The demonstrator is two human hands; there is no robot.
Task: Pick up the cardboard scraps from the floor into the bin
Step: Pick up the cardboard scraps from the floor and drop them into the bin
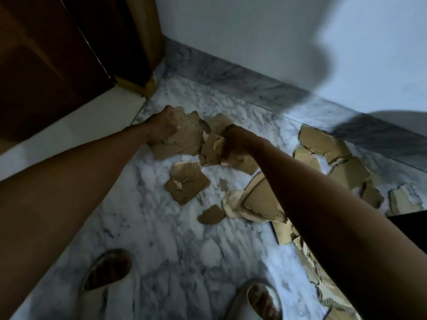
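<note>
We grip cardboard scraps (184,139) in both fists, left hand (161,128) and right hand (233,146) closed on torn pieces at the far side. Many scraps still litter the marble floor (175,250); no bin shows, so most work remains.

torn brown cardboard scraps (184,190) strewn on floor (161,239)

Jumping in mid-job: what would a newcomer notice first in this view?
Torn cardboard scraps litter the marble floor, most toward the right wall. Both hands reach out at centre: the left hand grips a large piece, the right hand clutches smaller ones.
</note>
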